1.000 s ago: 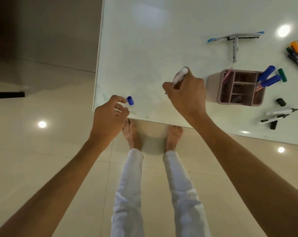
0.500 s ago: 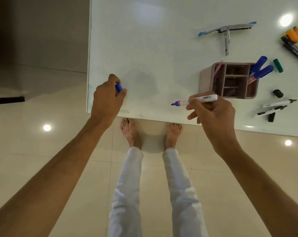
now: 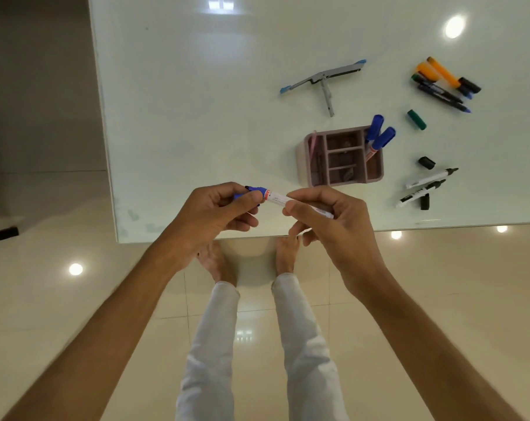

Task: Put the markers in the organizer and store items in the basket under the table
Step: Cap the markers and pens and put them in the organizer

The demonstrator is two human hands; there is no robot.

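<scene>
My right hand point(image 3: 333, 220) grips a white marker point(image 3: 277, 198) with a blue tip, held level over the table's near edge. My left hand point(image 3: 218, 212) holds the blue cap point(image 3: 241, 196) right at the marker's tip; whether the cap is on the tip is hidden by my fingers. A pink organizer point(image 3: 306, 158) stands to the right with two blue-capped markers point(image 3: 379, 133) in its right compartment. Two uncapped black markers point(image 3: 424, 185) and their black caps point(image 3: 426, 163) lie right of it.
A grey and blue folding stand point(image 3: 324, 79) lies beyond the organizer. Orange, green and dark markers point(image 3: 442, 83) lie at the far right, with a loose green cap point(image 3: 417, 120) nearer. The white table point(image 3: 181, 101) ends just before my feet; no basket is visible.
My hands have come together at the table's near edge. The left hand brought the blue cap rightwards to the tip of the marker in the right hand.
</scene>
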